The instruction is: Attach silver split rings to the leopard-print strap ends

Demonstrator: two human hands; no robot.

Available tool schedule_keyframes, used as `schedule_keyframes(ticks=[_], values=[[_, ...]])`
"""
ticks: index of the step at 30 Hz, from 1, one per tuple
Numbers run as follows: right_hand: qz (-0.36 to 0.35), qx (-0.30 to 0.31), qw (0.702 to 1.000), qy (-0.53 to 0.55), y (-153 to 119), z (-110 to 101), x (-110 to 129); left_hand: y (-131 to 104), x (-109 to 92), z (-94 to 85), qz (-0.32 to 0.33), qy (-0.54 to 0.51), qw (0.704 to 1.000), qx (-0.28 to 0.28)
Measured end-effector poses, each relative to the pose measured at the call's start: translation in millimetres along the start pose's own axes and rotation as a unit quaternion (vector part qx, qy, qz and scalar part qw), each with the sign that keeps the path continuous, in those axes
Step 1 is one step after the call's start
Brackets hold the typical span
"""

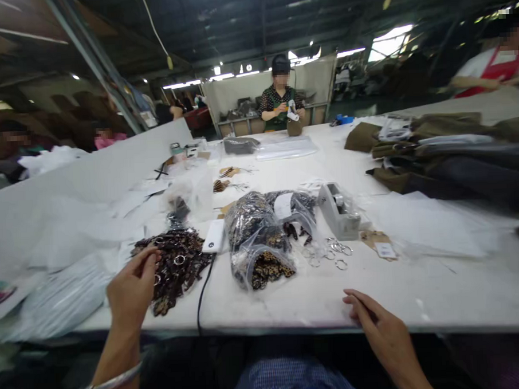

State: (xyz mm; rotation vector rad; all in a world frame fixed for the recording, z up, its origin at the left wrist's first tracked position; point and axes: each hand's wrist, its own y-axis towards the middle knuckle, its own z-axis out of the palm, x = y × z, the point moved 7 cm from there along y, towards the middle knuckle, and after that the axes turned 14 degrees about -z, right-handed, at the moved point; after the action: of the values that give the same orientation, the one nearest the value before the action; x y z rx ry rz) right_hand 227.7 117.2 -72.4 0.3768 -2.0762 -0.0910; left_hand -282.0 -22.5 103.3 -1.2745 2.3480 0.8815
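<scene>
My left hand [131, 289] is at the left, thumb and fingers pinched together over a pile of dark brown patterned fabric pieces [183, 278]. Whatever may sit between those fingertips is too small to make out. Metal rings, one of them a silver ring [179, 260], lie on the pile. Low on the right, my right hand [383, 326] hovers by the table's front edge, its fingers loosely stretched out and nothing visible in them. Between my hands lies a clear plastic bag [257, 240] holding leopard-print fabric. Several loose metal rings [340, 264] rest right of it.
A grey tape dispenser [344, 216] stands behind the rings, beside a brown paper tag [378, 244]. A white device [213, 236] trails a black cable. Clear plastic sheets [432, 221] and dark garments [455, 157] occupy the right. A co-worker [281, 102] stands across the table.
</scene>
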Motion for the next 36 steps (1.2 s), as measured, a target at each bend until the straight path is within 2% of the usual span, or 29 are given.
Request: schedule_keyframes(ticks=[2,4,12,15,18,21,23,25,28,31,33,36], values=[[0.002,0.009,1.000,-0.007,-4.3,3.9,-2.7,10.3,26.1,-5.6,-0.034,0.081,0.996,0.029],[0.000,0.008,1.000,-0.013,-6.4,7.2,-1.6,12.0,35.4,2.2,-0.038,0.134,0.988,0.072],[-0.031,0.021,0.999,-0.028,-10.0,19.1,5.6,-16.9,17.7,78.1,0.016,0.139,0.972,0.187],[-0.030,0.026,0.999,-0.030,-12.8,19.1,5.7,-24.4,21.3,91.8,0.009,0.124,0.969,0.212],[-0.033,0.028,0.999,-0.023,-14.3,19.4,9.7,-20.0,26.3,86.8,-0.015,0.087,0.971,0.221],[-0.045,0.024,0.999,-0.011,-13.7,21.5,21.8,-8.1,26.6,66.2,-0.041,0.027,0.977,0.210],[-0.065,0.020,0.998,0.007,-11.5,24.4,38.7,-4.1,20.1,49.3,-0.049,-0.022,0.977,0.206],[-0.101,0.020,0.994,0.030,-7.8,28.8,65.1,-10.0,6.4,36.9,-0.067,-0.108,0.963,0.238],[-0.189,0.021,0.980,0.067,-1.7,35.8,119.0,-44.1,-33.7,34.1,-0.086,-0.246,0.900,0.348],[-0.282,0.018,0.956,0.081,3.0,41.1,169.1,-105.3,-86.5,48.9,-0.041,-0.238,0.840,0.486],[-0.310,0.033,0.946,0.083,6.0,45.1,186.4,-149.4,-114.7,62.3,0.000,-0.227,0.793,0.565],[-0.299,0.063,0.945,0.119,7.9,45.5,186.2,-196.1,-136.0,79.8,0.051,-0.239,0.745,0.620]])
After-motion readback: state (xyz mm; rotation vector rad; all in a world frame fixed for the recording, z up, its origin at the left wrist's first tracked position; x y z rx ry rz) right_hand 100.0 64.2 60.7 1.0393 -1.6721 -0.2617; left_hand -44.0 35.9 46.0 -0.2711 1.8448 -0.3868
